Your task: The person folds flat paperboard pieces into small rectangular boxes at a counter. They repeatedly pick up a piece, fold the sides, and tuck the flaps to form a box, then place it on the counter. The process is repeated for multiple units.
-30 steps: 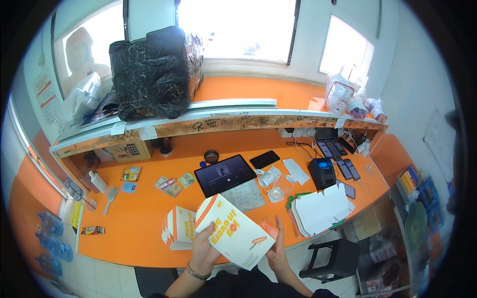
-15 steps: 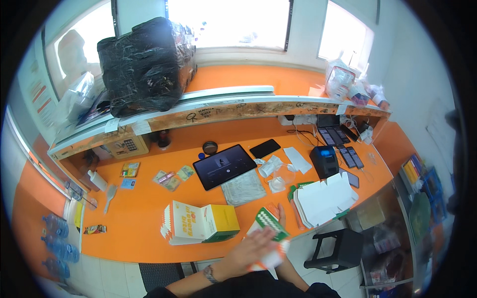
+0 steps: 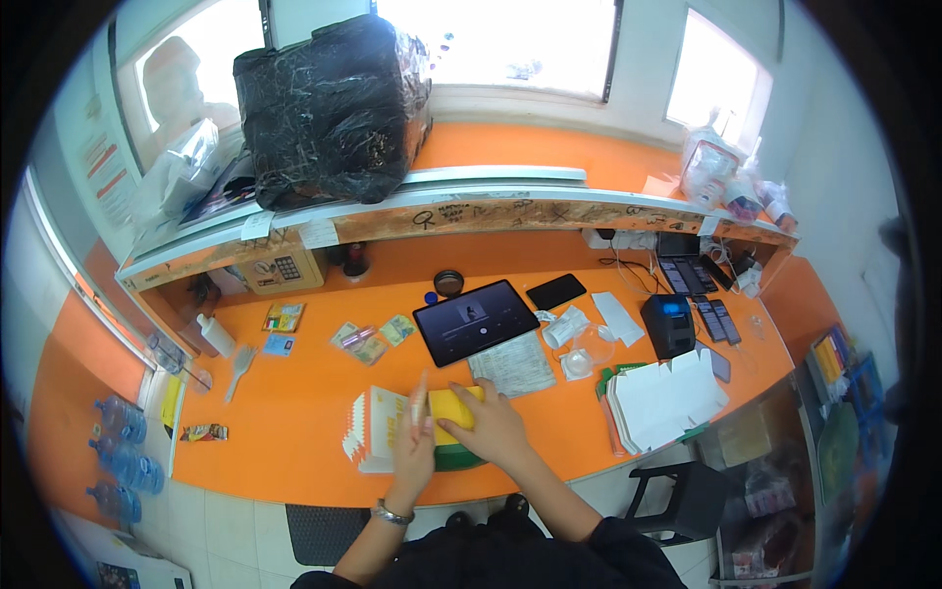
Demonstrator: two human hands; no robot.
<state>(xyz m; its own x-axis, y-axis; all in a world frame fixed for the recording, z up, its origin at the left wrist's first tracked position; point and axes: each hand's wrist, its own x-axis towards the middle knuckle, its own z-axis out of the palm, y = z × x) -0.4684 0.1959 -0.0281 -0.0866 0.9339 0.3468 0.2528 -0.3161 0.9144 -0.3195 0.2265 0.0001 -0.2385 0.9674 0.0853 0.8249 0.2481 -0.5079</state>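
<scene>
A stack of flat printed cartons (image 3: 378, 437) lies near the front edge of the orange counter, with a white part at left and a yellow and green part (image 3: 454, 454) at right. My left hand (image 3: 416, 447) is upright, edge-on, at the middle of the stack, its fingers stretched and slightly blurred. My right hand (image 3: 494, 424) grips the yellow right end from the side, thumb and fingers spread over it. Something pale shows along my left fingers, too blurred to name. Farther right, white flattened cartons (image 3: 667, 402) lie in a pile.
Beyond my hands are a tablet (image 3: 476, 322), a worn paper pad (image 3: 515, 365), a black phone (image 3: 555, 292) and clear plastic packaging (image 3: 584, 355). A label printer (image 3: 669, 326) and several phones stand right. Banknotes (image 3: 368, 346) lie left. A black stool (image 3: 677, 501) is below right.
Both hands have moved left from near the counter's front edge to the carton stack. The green, white and orange carton they held is no longer distinguishable. The camera view has shifted.
</scene>
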